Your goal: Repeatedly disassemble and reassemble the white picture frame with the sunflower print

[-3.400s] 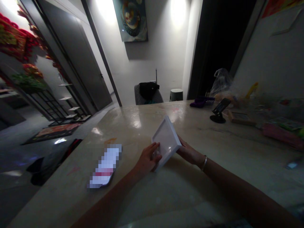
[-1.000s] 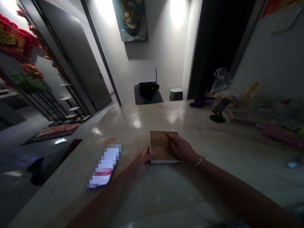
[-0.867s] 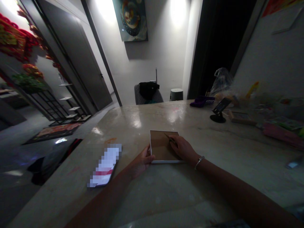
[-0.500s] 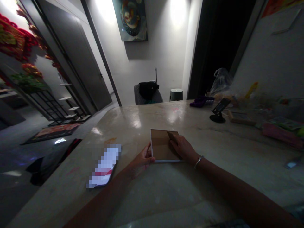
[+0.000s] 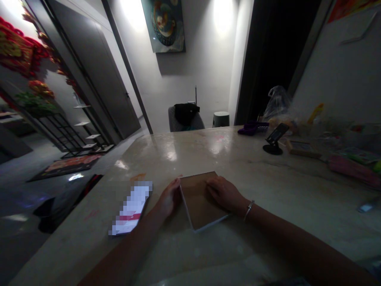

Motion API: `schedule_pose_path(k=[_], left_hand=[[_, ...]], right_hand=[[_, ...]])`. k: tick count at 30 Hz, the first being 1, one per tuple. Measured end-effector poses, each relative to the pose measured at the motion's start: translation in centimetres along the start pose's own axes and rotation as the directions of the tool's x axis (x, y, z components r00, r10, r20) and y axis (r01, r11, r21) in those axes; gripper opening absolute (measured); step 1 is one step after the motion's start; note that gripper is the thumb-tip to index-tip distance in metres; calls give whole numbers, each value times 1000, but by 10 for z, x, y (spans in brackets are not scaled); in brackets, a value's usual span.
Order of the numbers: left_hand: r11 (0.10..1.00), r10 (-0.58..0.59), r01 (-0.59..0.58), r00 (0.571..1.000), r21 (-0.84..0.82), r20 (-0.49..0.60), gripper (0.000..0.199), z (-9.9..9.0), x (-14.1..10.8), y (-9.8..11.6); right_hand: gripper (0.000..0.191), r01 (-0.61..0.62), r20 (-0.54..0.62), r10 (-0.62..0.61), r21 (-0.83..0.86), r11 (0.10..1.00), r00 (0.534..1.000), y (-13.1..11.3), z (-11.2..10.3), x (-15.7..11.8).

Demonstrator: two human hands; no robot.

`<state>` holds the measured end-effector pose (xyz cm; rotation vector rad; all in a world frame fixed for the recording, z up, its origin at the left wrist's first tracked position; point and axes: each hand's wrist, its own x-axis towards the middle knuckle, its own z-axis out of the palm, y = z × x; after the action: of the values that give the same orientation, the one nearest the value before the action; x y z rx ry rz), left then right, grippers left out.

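A photo frame with a brown board back and a thin white rim is held low over the marble-look table, turned at an angle with its back facing up. My left hand grips its upper left corner, the thumb near the rim. My right hand lies over the right part of the brown back with the fingers curled in; what is under them is hidden. A bracelet circles my right wrist. Left of my left forearm lies a phone with a blurred-out screen.
The pale table extends all round. Along its right side stand a black phone stand, a purple item, a clear plastic bag and a pink cloth-like thing. Beyond the far edge is a chair with black fabric on it.
The frame has turned and come nearer to me. A brown flap that stood raised at my right fingers no longer shows. My left hand has moved up and left with the corner.
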<state>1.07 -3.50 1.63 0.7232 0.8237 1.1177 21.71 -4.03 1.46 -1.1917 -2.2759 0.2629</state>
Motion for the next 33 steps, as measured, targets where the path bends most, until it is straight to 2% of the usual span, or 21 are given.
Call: schedule_pose_path(k=[4, 8, 11, 16, 22, 33], left_hand=[[998, 0, 9, 989, 59, -149, 33, -2, 4, 6], [996, 8, 10, 977, 83, -211, 26, 0, 3, 7], [997, 6, 10, 980, 81, -197, 21, -2, 5, 7], [999, 26, -23, 993, 30, -116, 25, -7, 7, 5], [999, 40, -36, 992, 31, -122, 28, -5, 6, 5], [998, 68, -68, 991, 10, -117, 27, -6, 7, 1]], right_hand=[[15, 31, 62, -32, 14, 999, 998, -9, -1, -2], [15, 39, 66, -41, 36, 999, 997, -6, 0, -2], [15, 45, 41, -47, 46, 998, 998, -5, 1, -3], [18, 51, -13, -50, 36, 998, 999, -3, 7, -3], [23, 36, -42, -34, 59, 998, 999, 0, 11, -4], [27, 20, -86, -4, 179, 984, 996, -8, 2, -3]])
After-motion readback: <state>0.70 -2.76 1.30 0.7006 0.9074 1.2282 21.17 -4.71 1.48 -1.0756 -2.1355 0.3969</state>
